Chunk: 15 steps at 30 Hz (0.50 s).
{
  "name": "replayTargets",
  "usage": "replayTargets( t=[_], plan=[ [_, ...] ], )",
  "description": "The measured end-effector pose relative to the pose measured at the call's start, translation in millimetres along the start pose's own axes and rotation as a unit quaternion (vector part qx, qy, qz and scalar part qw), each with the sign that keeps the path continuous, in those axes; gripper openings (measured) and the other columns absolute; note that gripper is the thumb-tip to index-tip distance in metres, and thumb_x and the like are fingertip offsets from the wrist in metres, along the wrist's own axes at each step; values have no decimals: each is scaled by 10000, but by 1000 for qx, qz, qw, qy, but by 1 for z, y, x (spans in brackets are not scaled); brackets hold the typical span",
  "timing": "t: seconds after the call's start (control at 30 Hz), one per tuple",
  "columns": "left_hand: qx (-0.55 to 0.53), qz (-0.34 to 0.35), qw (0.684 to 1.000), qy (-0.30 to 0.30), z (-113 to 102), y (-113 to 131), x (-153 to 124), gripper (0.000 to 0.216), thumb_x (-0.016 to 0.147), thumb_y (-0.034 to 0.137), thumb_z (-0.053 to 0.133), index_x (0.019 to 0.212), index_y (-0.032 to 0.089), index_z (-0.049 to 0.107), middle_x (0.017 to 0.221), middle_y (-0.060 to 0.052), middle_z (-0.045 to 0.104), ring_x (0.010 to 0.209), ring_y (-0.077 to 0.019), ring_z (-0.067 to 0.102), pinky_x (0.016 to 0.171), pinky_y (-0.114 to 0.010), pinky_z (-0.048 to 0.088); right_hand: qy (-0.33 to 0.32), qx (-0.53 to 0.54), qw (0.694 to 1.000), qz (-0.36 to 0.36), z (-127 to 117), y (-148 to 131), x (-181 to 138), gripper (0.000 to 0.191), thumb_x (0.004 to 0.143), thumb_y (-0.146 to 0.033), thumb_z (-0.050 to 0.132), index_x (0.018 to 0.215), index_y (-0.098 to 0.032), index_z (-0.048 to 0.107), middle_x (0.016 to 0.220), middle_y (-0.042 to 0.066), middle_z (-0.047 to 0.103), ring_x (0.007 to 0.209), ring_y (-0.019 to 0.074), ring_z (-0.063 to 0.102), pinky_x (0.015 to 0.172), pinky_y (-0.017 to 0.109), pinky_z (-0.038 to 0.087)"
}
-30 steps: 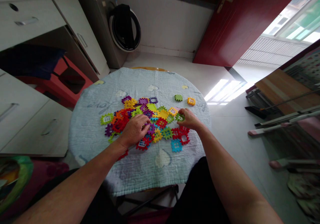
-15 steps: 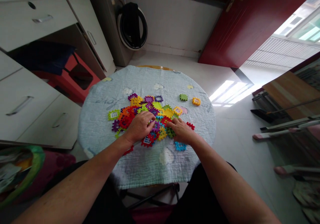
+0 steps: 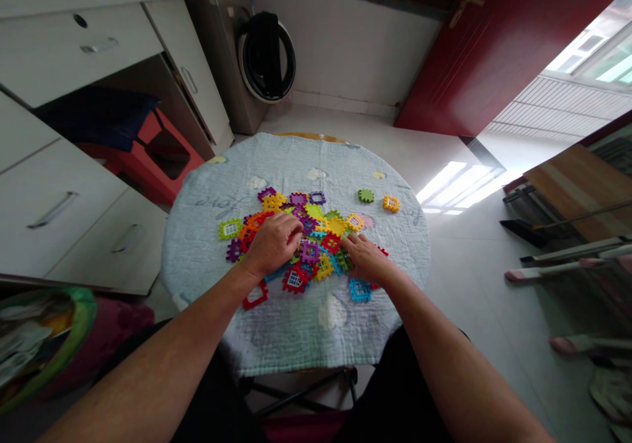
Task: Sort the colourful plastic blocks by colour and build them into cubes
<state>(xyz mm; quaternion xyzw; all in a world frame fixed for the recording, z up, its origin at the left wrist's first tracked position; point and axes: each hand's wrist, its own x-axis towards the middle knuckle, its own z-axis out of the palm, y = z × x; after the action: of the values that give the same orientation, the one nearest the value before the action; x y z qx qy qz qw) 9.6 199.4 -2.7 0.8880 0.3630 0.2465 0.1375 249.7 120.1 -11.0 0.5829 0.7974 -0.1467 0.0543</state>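
Square plastic interlocking blocks with notched edges lie in a heap on the cloth-covered table (image 3: pixel 316 344). My left hand (image 3: pixel 274 242) is over the heap's left part, its fingers curled closed. A bit of red shows at its fingertips; what they grip is mostly hidden. Just right of it lies a purple block (image 3: pixel 309 253). My right hand (image 3: pixel 368 259) rests low at the heap's right edge, fingers stretched forward, touching blocks beside a green block (image 3: pixel 344 260). A blue block (image 3: pixel 360 289) lies below that hand. A red frame block (image 3: pixel 255 295) is near my left forearm.
A green block (image 3: pixel 366 195) and an orange block (image 3: pixel 392 204) lie apart at the back right. Left of the table are a red stool (image 3: pixel 170 156) and a bin (image 3: pixel 89 311). Behind are a washing machine with its door (image 3: pixel 293 68) open and a red door (image 3: pixel 484 48).
The whole view has shifted slightly right and down. My left hand has moved a little left across the heap, uncovering more of the purple block. My right hand stays at the right edge.
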Motion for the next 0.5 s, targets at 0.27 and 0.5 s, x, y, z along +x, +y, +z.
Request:
replayTargets(
  t=[0.27, 0.5],
  plan=[
    [91, -156, 976, -124, -23, -51, -5, 242, 779, 207, 484, 978, 159, 615, 1113, -102, 616, 1021, -228, 584, 956, -354, 433, 12, 26, 997, 66, 0, 17, 2, 511, 668, -197, 659, 1153, -157, 501, 1129, 123, 518, 1010, 257, 469, 858, 350, 398],
    [80, -164, 956, -229, -24, -54, -7, 326, 804, 204, 454, 1091, 134, 591, 1154, -133, 624, 1075, -233, 587, 953, -332, 434, -13, 48, 997, 64, 7, 18, 9, 514, 650, -228, 672, 1136, -158, 522, 1132, 120, 513, 1012, 255, 480, 852, 340, 387]
  ],
)
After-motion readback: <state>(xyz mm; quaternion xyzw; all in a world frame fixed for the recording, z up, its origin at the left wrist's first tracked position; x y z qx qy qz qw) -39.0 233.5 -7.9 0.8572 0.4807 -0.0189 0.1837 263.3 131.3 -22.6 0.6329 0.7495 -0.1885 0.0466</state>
